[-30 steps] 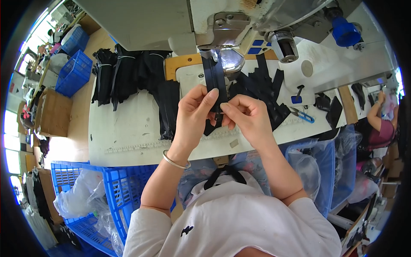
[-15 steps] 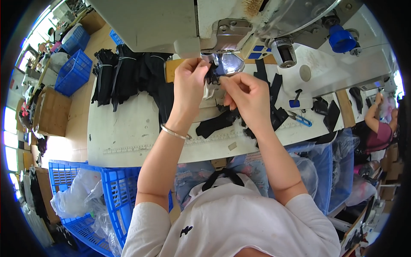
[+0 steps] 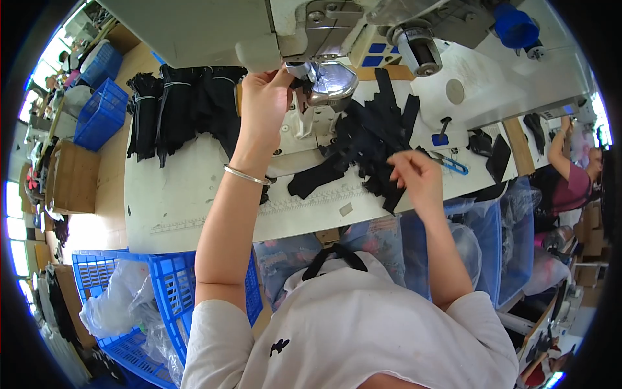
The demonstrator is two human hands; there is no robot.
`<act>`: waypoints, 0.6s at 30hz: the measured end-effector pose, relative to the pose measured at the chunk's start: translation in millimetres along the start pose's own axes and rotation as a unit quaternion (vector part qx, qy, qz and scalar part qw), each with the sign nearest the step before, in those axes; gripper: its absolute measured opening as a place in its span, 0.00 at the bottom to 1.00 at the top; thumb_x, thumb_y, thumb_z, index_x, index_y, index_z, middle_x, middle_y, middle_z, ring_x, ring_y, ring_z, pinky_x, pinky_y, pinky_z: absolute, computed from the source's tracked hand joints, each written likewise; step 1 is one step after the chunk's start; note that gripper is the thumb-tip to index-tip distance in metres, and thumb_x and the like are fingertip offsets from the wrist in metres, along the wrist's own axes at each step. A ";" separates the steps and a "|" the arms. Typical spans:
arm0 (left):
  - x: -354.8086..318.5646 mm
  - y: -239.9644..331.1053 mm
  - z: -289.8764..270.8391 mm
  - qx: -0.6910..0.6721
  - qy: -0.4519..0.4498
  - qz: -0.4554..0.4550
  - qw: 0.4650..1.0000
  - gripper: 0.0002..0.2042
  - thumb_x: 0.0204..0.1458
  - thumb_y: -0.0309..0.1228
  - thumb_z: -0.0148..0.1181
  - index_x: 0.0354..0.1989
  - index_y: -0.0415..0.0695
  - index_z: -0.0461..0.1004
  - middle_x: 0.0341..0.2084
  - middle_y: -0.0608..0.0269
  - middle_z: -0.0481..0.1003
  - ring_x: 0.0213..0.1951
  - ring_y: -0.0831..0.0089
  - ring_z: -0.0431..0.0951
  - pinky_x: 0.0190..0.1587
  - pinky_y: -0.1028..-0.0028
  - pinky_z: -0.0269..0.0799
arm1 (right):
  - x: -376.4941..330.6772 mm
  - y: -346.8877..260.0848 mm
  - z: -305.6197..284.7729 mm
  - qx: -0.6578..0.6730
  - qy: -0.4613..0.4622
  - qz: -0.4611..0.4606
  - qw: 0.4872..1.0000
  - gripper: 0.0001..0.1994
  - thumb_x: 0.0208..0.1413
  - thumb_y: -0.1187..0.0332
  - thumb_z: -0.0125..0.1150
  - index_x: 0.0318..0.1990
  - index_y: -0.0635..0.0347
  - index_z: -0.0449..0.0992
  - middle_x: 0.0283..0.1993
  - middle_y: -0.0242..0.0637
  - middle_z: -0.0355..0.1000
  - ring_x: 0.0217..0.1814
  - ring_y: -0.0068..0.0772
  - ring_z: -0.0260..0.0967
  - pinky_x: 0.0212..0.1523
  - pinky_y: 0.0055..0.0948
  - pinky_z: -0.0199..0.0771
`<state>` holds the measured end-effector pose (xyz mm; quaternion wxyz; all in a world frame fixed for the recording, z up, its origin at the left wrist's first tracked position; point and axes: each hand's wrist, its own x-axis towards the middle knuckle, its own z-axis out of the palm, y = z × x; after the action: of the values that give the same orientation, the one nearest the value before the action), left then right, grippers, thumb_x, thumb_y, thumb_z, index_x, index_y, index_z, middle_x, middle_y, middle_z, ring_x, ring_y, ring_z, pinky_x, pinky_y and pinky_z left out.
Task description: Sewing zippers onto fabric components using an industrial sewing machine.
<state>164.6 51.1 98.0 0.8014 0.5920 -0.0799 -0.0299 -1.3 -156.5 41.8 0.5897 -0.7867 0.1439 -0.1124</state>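
Note:
My left hand (image 3: 267, 97) is raised to the sewing machine's needle area, fingers pinched beside the shiny metal presser-foot part (image 3: 332, 83). A small dark bit shows at its fingertips, but what they grip is mostly hidden. A metal bangle (image 3: 246, 175) circles the left wrist. On the right, my right hand (image 3: 420, 185) hovers at the edge of a heap of black fabric strips (image 3: 372, 133), its fingers loosely bent and apart, with nothing visible between them. One wider black piece (image 3: 317, 178) lies on the white table (image 3: 194, 188) in front of the machine.
Tied bundles of black pieces (image 3: 184, 110) lie at the table's left. Blue-handled thread snips (image 3: 453, 163) rest right of the heap. A blue crate (image 3: 178, 285) with clear plastic stands by the front left edge, and blue bins (image 3: 499, 253) at right. Another person (image 3: 570, 175) sits far right.
My right hand has left the needle area and moved right and toward me, to the black heap. My left hand has shifted slightly left and up, staying by the machine.

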 end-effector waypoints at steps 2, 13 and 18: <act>-3.3 2.4 -3.6 0.016 0.013 0.013 1.000 0.08 0.55 0.27 0.56 0.24 0.41 0.71 0.14 0.74 0.63 0.14 0.87 0.56 0.17 0.83 0.46 | 19.2 0.9 -3.1 -0.031 0.015 -0.005 0.999 0.06 0.55 0.71 0.58 0.34 0.64 0.77 0.23 0.31 0.70 0.23 0.19 0.66 0.25 0.19 0.65; -94.6 -15.6 -110.0 0.269 0.054 -0.086 0.958 0.15 0.56 0.36 0.56 0.18 0.44 0.68 0.15 0.79 0.59 0.21 0.87 0.56 0.25 0.82 0.51 | 73.4 18.1 13.0 -0.436 0.062 -0.234 0.867 0.08 0.49 0.68 0.61 0.38 0.57 0.77 0.36 0.37 0.71 0.40 0.43 0.70 0.40 0.36 0.70; -104.2 -25.2 -113.0 0.365 0.079 -0.081 0.924 0.13 0.56 0.36 0.56 0.25 0.41 0.71 0.18 0.75 0.61 0.23 0.84 0.58 0.28 0.82 0.55 | 83.2 -8.5 -4.9 -0.093 0.126 -0.121 0.980 0.13 0.56 0.66 0.57 0.46 0.63 0.74 0.28 0.34 0.74 0.29 0.22 0.68 0.34 0.23 0.68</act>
<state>81.5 165.1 31.9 0.5284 0.8484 0.0265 -0.0169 75.5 -188.5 51.9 0.4730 -0.8294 0.1308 -0.2669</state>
